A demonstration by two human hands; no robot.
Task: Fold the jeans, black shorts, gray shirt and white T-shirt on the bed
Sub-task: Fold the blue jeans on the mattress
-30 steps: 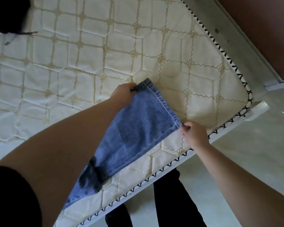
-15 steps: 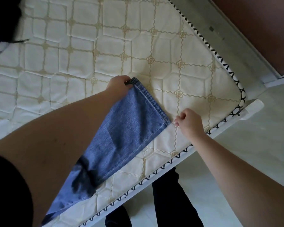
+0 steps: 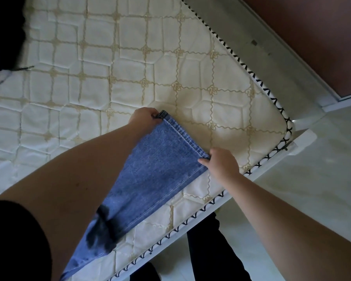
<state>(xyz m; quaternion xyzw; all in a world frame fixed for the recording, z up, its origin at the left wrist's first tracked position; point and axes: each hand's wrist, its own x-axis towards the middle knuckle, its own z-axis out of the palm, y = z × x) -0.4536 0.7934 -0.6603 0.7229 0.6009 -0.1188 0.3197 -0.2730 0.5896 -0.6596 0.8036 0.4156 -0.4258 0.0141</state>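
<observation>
Jeans [image 3: 150, 173], blue denim, one pair: lying lengthwise along the near edge of the bed [image 3: 130, 63], a cream quilted mattress with a black-and-white zigzag border. Hem end flat toward the mattress corner; the far length runs back under the left arm and out of view. A dark patch shows on the denim low in the frame; what it is cannot be told

Progress: judged early. The legs appear laid one upon the other in a single long strip, with no cross-fold yet made. Black garment [image 3: 2, 31], soft and dark, at the far left of the mattress, possibly the shorts, seemingly unfolded. Gray shirt and white T-shirt: not identifiable in view. Most of the task appears left to do

Left hand [image 3: 145, 122]: grip closed, fingers curled round the far corner of the hem, which it pinches. Forearm reaches diagonally across the frame, over the denim, black sleeve at the shoulder

Right hand [image 3: 224, 165]: grip closed, thumb and fingers pinching the near corner of the hem, just inside the mattress border. Forearm comes in from the lower right, over the pale tiled floor [image 3: 312, 189]

Both hands hold the hem edge spread between them, low over or touching the mattress; which, cannot be told

Also present: black trouser legs [image 3: 211, 250] below the bed edge; brown panel [image 3: 312, 37] beyond the bed
</observation>
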